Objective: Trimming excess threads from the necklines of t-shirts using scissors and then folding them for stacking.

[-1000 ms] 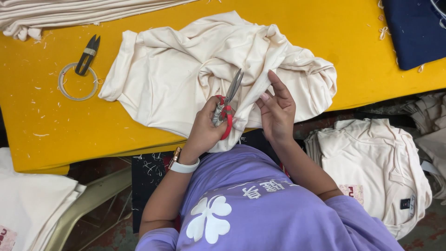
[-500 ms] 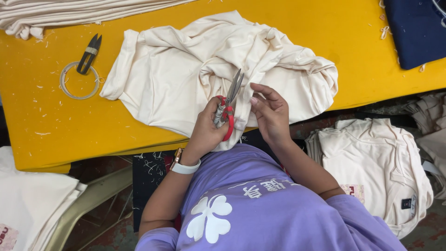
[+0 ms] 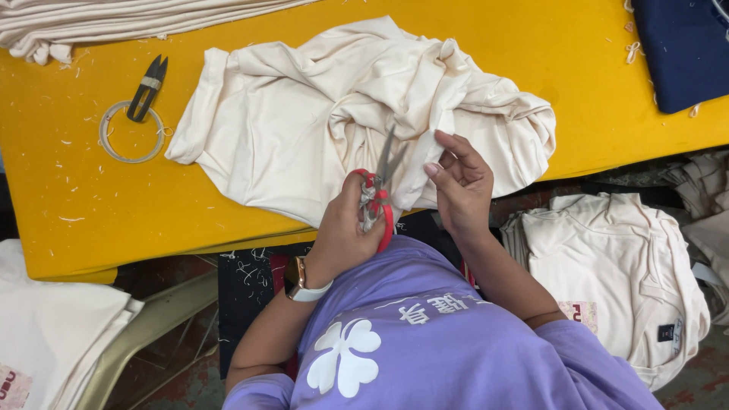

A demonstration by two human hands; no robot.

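The left hand (image 3: 345, 228) is gripping red scissors (image 3: 377, 199) while the right hand (image 3: 459, 182) is pinching the soft, light, floppy cream garment (image 3: 304, 129), which is lying crumpled on the yellow table (image 3: 91, 228) and seems best held taut near the blades.

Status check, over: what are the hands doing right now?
Left hand shut on red-handled scissors, blades up against cream shirt. Right hand pinching the shirt's fold beside the blades. Shirt bunched on yellow table; black snips lie apart, far left.

We see bright, even light on the yellow surface (image 3: 91, 205), soft shadows, sharp focus, darker lower frame
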